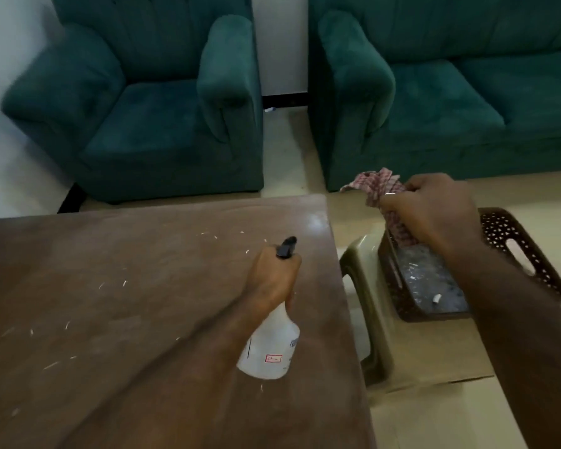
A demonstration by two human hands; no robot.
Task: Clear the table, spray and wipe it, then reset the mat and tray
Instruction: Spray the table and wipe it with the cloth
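Over the near right part of the table (117, 286) we hold the spray bottle (271, 348) in our left hand (271, 277), fingers clenched around its neck, the black nozzle (286, 246) pointing away across the wood. The bottle hangs clear of the surface, tilted, its base towards us. The tabletop carries no mat or tray, only pale crumbs (123, 282) scattered over it, so we judge the spraying step is the one in hand. To do it well, we should aim down at the crumbed middle and left of the top, mist in short even bursts rather than pooling, and keep the spray away from the edge beside the stool (366, 286).

Further out and to the right, off the table, our right hand (431, 215) is closed tight on the checked cloth (378, 186), bunched in the fist with its loose end sticking up. It hovers above the brown perforated tray (531, 251), which sits on the stool; whether the cloth's lower end touches the tray we cannot tell. The mat is not in view. Beyond stand the green armchair (149, 118) and sofa (450, 105).
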